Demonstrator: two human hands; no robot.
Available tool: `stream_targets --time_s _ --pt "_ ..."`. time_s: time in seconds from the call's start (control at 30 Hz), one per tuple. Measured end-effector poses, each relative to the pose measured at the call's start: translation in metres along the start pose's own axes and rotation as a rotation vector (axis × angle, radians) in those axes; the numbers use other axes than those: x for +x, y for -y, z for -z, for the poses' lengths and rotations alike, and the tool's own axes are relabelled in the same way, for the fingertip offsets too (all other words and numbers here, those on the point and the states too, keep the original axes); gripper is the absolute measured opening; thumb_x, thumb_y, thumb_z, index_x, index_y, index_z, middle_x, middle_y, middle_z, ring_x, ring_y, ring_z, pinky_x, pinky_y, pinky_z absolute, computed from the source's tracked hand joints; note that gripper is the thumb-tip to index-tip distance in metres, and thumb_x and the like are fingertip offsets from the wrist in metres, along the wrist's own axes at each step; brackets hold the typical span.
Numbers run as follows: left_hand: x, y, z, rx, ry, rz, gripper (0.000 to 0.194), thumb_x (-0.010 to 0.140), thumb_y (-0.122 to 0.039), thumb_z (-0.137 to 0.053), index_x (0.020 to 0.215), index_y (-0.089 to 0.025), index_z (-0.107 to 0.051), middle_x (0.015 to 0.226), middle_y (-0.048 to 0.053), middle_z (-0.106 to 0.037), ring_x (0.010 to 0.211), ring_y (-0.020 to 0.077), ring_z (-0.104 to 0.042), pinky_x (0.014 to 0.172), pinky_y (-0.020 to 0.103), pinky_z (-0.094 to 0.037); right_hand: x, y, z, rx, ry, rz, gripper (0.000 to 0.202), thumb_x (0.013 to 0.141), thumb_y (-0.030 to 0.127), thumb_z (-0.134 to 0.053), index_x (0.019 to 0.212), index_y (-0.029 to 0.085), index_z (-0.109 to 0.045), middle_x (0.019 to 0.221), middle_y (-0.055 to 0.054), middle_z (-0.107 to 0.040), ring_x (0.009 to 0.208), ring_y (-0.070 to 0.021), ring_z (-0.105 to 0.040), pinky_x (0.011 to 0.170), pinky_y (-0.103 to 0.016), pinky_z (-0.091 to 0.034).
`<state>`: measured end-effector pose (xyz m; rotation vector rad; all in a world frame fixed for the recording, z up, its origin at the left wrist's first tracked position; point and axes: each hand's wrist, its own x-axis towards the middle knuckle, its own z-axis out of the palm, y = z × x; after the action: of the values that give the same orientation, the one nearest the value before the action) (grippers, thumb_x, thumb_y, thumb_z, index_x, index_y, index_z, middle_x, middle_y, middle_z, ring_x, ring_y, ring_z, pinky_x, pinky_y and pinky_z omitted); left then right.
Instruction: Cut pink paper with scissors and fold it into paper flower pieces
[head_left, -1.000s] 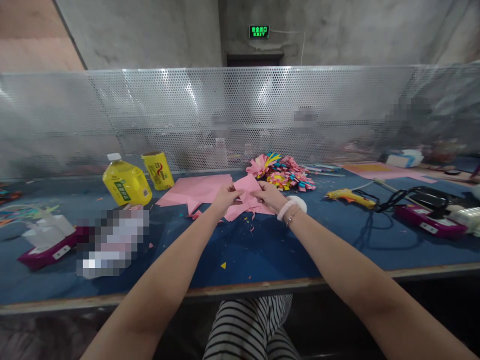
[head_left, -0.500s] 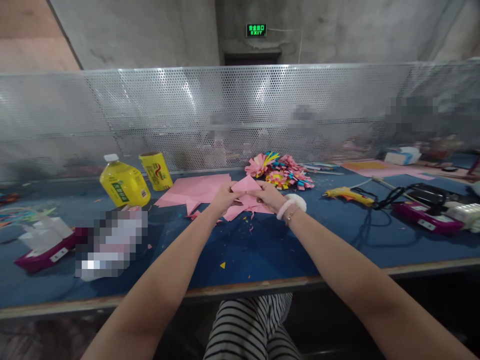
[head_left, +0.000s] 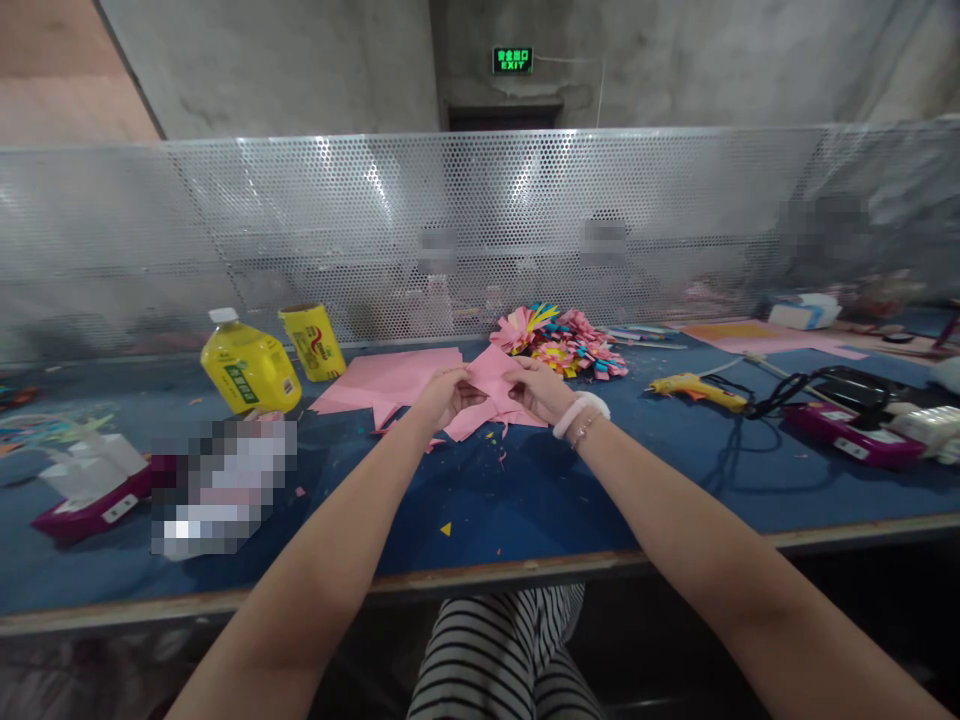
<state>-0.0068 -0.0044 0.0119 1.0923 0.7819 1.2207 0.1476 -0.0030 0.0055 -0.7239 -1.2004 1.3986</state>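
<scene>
A small folded piece of pink paper (head_left: 492,374) is held between my two hands above the blue table. My left hand (head_left: 451,394) pinches its left side. On the right, my right hand (head_left: 541,392), with a fluffy white band at the wrist, grips the opposite edge. Cut pink pieces (head_left: 469,425) lie beneath the hands. Larger pink sheets (head_left: 397,378) spread out to the left. Behind my right hand sits a pile of pink, yellow and blue paper flowers (head_left: 574,345).
A yellow jug (head_left: 251,368) and a yellow canister (head_left: 313,343) stand at the left. A purple power strip (head_left: 94,508) lies front left. At right are a yellow glue gun (head_left: 697,391), black cables and another power strip (head_left: 855,437). A perforated screen (head_left: 390,230) runs behind.
The held pink paper has tilted and its top point has moved slightly left. My left hand has shifted a little and turned. My right hand's fingers have moved slightly up its edge.
</scene>
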Motion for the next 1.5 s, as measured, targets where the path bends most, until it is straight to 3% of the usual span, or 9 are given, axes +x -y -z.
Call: stream_targets --time_s 0.23,0.53,0.67,0.8,0.97,1.1,1.2,1.33,1.5 --pt "0.003 -0.005 0.005 -0.068 0.019 0.029 0.026 0.054 -0.007 -0.040 0.072 -0.013 -0.058 0.053 0.004 -0.059 0.051 0.0121 -0.057 0.058 0.025 -0.047 -0.001 0.005 0.001 0.153 -0.005 -0.040 0.022 0.061 0.006 -0.048 0.079 0.016 -0.055 0.056 0.004 -0.052 0.049 -0.0049 -0.049 0.052 -0.017 -0.044" --pt "0.002 -0.007 0.008 -0.023 0.056 0.032 0.017 0.059 -0.013 -0.040 0.065 -0.012 -0.057 0.057 0.006 -0.060 0.055 0.0128 -0.058 0.058 0.026 -0.047 -0.003 0.007 -0.001 0.092 -0.024 0.041 0.020 0.060 0.005 -0.041 0.066 0.014 -0.057 0.054 0.001 -0.053 0.051 -0.0067 -0.050 0.054 -0.020 -0.045" --pt "0.003 -0.003 0.007 0.044 0.055 -0.079 0.004 0.060 -0.017 -0.054 0.061 -0.013 -0.052 0.059 0.002 -0.058 0.054 0.0105 -0.056 0.059 0.026 -0.048 -0.004 0.006 -0.003 0.027 -0.007 0.110 0.018 0.057 0.006 -0.040 0.062 0.014 -0.055 0.056 0.001 -0.052 0.051 -0.0068 -0.048 0.054 -0.021 -0.044" --pt "0.003 0.001 0.005 0.143 0.017 -0.201 0.021 0.055 -0.015 -0.064 0.067 -0.015 -0.047 0.059 -0.001 -0.055 0.053 0.0089 -0.054 0.058 0.026 -0.047 -0.005 0.006 -0.004 0.005 0.020 0.138 0.010 0.063 0.018 -0.046 0.063 0.013 -0.055 0.062 0.000 -0.050 0.056 -0.0073 -0.048 0.056 -0.022 -0.044" --pt "0.000 -0.001 -0.002 0.155 -0.075 -0.285 0.037 0.054 -0.010 -0.064 0.084 -0.018 -0.045 0.061 -0.004 -0.054 0.056 0.0081 -0.054 0.056 0.024 -0.046 -0.001 0.001 -0.001 -0.325 0.038 0.229 0.022 0.062 0.032 -0.060 0.062 0.015 -0.048 0.059 0.003 -0.044 0.055 -0.0065 -0.043 0.055 -0.023 -0.041" --pt "-0.001 -0.001 -0.006 0.146 -0.022 -0.287 0.034 0.053 -0.012 -0.065 0.084 -0.016 -0.049 0.060 -0.004 -0.055 0.055 0.0074 -0.053 0.056 0.023 -0.045 0.002 -0.004 0.000 -0.588 0.023 0.376 0.030 0.062 0.036 -0.060 0.058 0.017 -0.037 0.053 0.006 -0.035 0.050 -0.0055 -0.033 0.049 -0.021 -0.034" --pt "0.000 0.001 -0.006 0.153 0.019 -0.283 0.030 0.053 -0.015 -0.067 0.080 -0.015 -0.053 0.061 -0.003 -0.057 0.055 0.0072 -0.052 0.055 0.022 -0.043 0.001 -0.004 -0.003 -0.578 0.004 0.356 0.028 0.064 0.038 -0.058 0.063 0.018 -0.038 0.057 0.005 -0.037 0.051 -0.0063 -0.035 0.048 -0.020 -0.034" --pt "0.001 0.002 -0.006 0.149 0.037 -0.305 0.026 0.053 -0.016 -0.067 0.077 -0.014 -0.058 0.065 -0.001 -0.060 0.058 0.0070 -0.053 0.056 0.020 -0.040 -0.003 -0.001 -0.007 -0.543 0.082 0.189 0.028 0.066 0.042 -0.054 0.075 0.016 -0.050 0.070 0.000 -0.048 0.058 -0.0086 -0.043 0.050 -0.021 -0.039" --pt "-0.003 0.000 -0.011 0.120 0.027 -0.289 0.024 0.052 -0.016 -0.065 0.075 -0.014 -0.060 0.068 0.001 -0.062 0.057 0.0074 -0.052 0.054 0.020 -0.038 -0.002 -0.002 -0.004 -0.727 0.071 0.312 0.036 0.072 0.044 -0.047 0.051 0.015 -0.040 0.048 0.004 -0.030 0.047 -0.0057 -0.028 0.044 -0.021 -0.024"
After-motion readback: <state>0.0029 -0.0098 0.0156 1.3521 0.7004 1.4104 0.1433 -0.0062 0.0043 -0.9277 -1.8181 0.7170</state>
